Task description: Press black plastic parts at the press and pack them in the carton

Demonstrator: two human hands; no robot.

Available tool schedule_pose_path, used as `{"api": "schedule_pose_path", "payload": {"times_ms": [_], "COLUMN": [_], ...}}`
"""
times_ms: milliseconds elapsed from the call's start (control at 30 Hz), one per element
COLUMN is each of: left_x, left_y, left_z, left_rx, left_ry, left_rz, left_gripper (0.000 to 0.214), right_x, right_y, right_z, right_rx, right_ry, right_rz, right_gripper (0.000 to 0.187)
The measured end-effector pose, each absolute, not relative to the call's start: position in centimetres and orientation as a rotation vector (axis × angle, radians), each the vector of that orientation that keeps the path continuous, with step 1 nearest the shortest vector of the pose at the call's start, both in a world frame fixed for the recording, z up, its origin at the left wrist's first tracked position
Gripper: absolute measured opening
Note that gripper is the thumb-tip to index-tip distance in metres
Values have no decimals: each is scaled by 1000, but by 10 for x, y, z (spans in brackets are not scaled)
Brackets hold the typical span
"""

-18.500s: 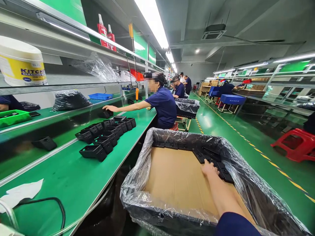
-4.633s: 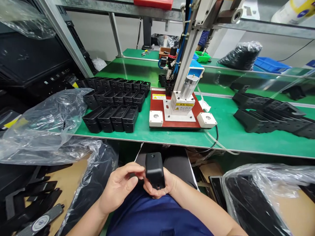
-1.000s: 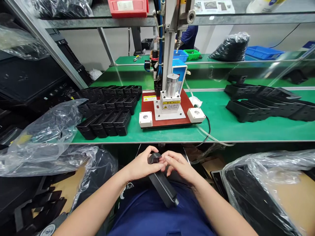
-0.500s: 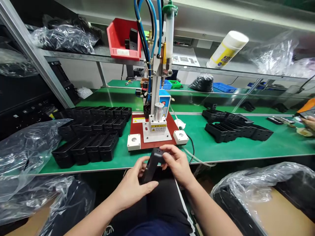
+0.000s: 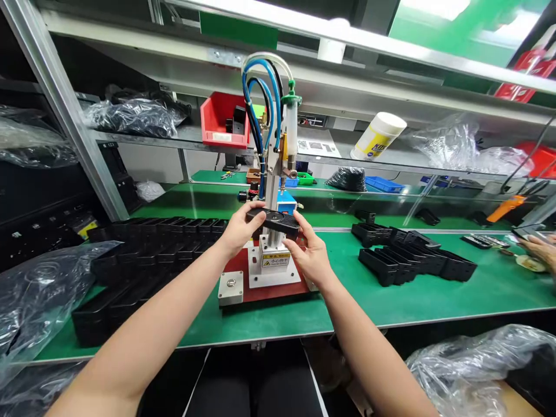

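Between both hands I hold a black plastic housing [image 5: 274,219], roughly level, with a round hole and ribbed slots on its upper face. My left hand [image 5: 243,227] grips its left end, thumb on top. My right hand [image 5: 309,249] pinches its right end. Below the housing stands the metal post [image 5: 275,238] of a small press machine [image 5: 273,174]; whether they touch I cannot tell. The post rises from a white block with a yellow warning label [image 5: 275,260] on a red base [image 5: 256,292]. A white button box [image 5: 231,287] sits at its left front corner.
Rows of black housings [image 5: 143,255] fill the bench's left side, partly behind my forearm. More black housings [image 5: 412,255] stand at right. Above, the shelf carries a red bin [image 5: 223,119] and a white-yellow canister [image 5: 379,136]. Another person's hand [image 5: 541,249] is at the far right.
My hands have carried the housing from above my lap, forward and up to the machine's post, turning it from tilted to nearly level. The camera view has tilted upward.
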State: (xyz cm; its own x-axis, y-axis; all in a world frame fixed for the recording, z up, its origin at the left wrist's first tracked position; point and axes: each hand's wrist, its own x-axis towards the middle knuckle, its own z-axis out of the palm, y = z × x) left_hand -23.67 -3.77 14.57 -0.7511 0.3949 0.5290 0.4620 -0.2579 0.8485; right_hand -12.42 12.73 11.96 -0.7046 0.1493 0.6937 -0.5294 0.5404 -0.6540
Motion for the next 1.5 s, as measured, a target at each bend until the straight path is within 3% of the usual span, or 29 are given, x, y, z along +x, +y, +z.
{"api": "schedule_pose_path", "payload": {"times_ms": [267,600,833,1200,1400,1500], "left_x": [-277,-280,-269,-261,-247,-239], "left_y": [2,8,8,10,10,11], "left_z": [121,121,120,115,118,120], "left_rx": [-977,-790,-854,-749,-607,-624], "left_ry": [-1799,-1921,-1959,-1972,-1995,-2009], "left_rz": [-2364,-2099,-1979,-1897,-1785,-1762], "left_gripper": [39,38,32,31,29,33], "right_x": [-155,-155,-146,-157,-159,-148], "right_y": [143,144,144,147,155,160], "right_z": [112,122,111,92,110,111], "right_rx": [227,208,191,234,313,251], "right_ry": [-2115,-2163,-2174,-2097,-2146,-2189], "right_rz": [989,1314,1261,1258,1527,1474], "right_gripper": [43,44,41,45,56,62]}}
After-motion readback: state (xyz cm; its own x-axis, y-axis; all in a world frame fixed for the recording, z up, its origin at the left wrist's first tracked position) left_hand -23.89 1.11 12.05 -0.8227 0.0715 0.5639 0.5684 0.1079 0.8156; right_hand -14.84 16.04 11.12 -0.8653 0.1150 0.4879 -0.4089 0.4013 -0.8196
